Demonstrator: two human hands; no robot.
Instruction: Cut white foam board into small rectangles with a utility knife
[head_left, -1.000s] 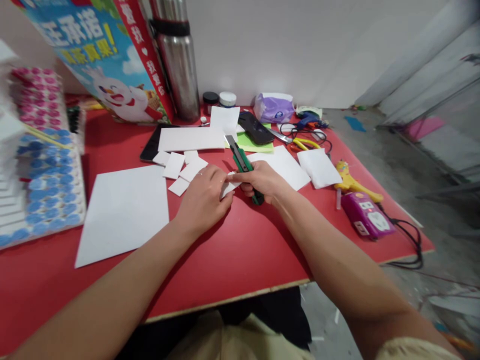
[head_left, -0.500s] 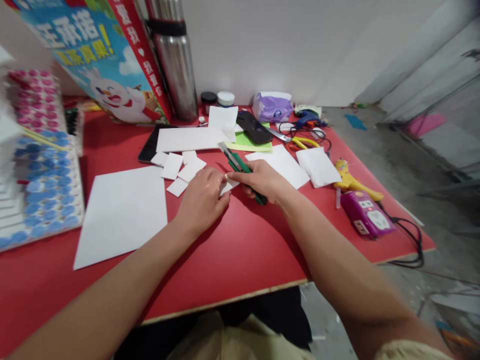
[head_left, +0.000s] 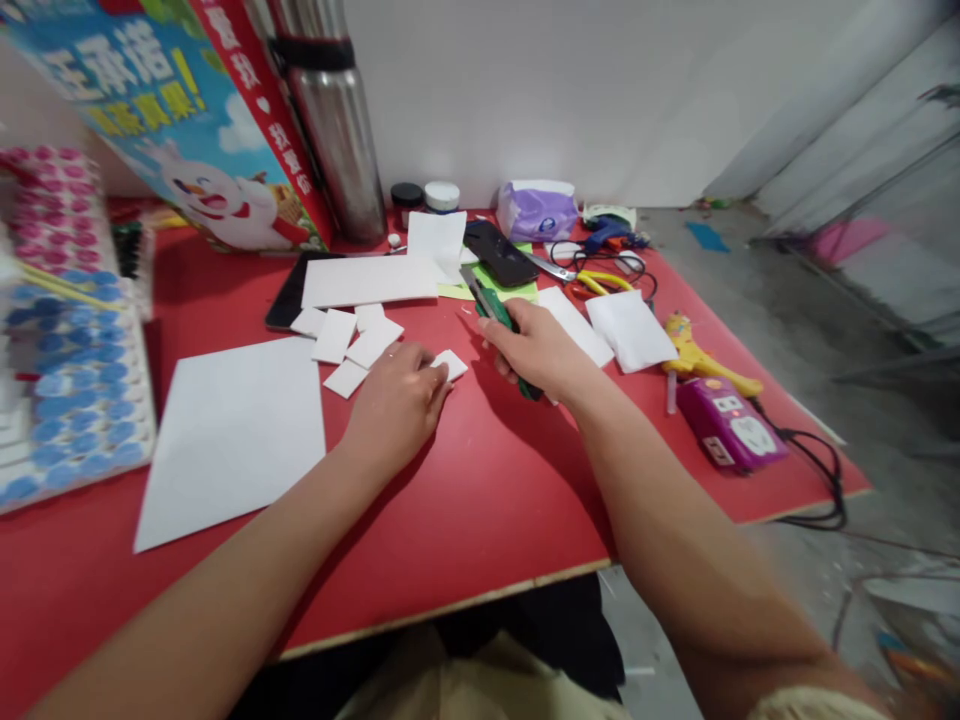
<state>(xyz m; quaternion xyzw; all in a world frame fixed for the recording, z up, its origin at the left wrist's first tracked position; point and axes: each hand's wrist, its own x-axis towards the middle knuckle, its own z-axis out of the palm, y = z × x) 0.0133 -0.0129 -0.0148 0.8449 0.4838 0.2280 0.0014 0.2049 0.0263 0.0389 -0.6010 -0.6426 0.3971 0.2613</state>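
Observation:
A green utility knife [head_left: 495, 308] is gripped in my right hand [head_left: 538, 345], its blade pointing up and to the left. My left hand [head_left: 397, 405] pinches a small white board piece [head_left: 451, 364] near the tabletop, with its fingers covering part of it. Just left of those fingers lie several small white squares [head_left: 335, 336], some overlapping. A long white strip [head_left: 371, 281] is behind them, partly over a dark tablet [head_left: 289, 292]. The large white sheet [head_left: 232, 440] lies flat on the red table [head_left: 465, 500] beside my left forearm.
Farther back are a black phone [head_left: 501, 253], scissors [head_left: 551, 267], yellow-handled pliers [head_left: 604, 281] and a purple tissue pack [head_left: 537, 210]. A yellow glue gun [head_left: 709, 365] and a purple box [head_left: 731, 425] with a cable sit at the right edge. A steel flask [head_left: 337, 140] stands at the back left.
My right hand with the knife has moved right, away from the small white piece. My left hand has shifted slightly left and down, still holding that piece.

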